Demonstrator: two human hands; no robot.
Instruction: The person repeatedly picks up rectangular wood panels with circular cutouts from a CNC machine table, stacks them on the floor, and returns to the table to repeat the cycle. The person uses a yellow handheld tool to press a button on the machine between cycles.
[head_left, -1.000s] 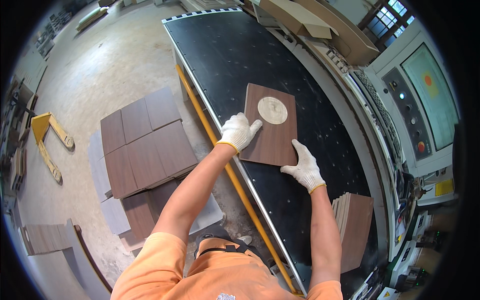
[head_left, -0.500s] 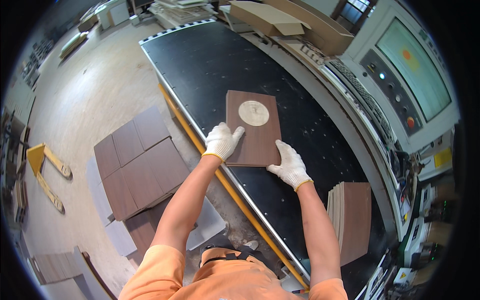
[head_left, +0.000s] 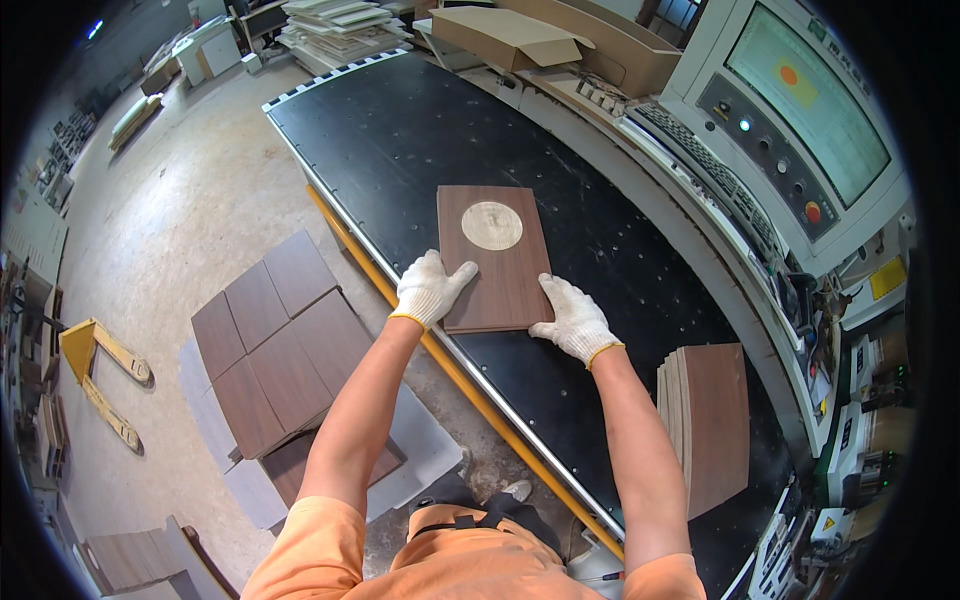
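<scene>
Brown wood-grain panels [head_left: 497,289] lie flat on the black table, with at least two edges showing at the near side. A pale round patch [head_left: 492,226] shows on the far half of the top one; whether it is a recess or an opening, I cannot tell. My left hand [head_left: 431,287], in a white knit glove, grips the left edge with its thumb over the top face. My right hand [head_left: 575,317], gloved alike, holds the right edge near the close corner. The undersides of the fingers are partly hidden.
A stack of brown panels [head_left: 715,430] stands at the table's right. More panels [head_left: 275,340] are piled on the left, beside the table's metal edge [head_left: 480,383]. A control cabinet with a screen [head_left: 805,95] and keyboard [head_left: 700,160] is at right; a yellow pallet jack [head_left: 85,345] sits far left.
My view has shifted slightly. Both hands keep hold of the panels, whose left edges now look more evenly lined up.
</scene>
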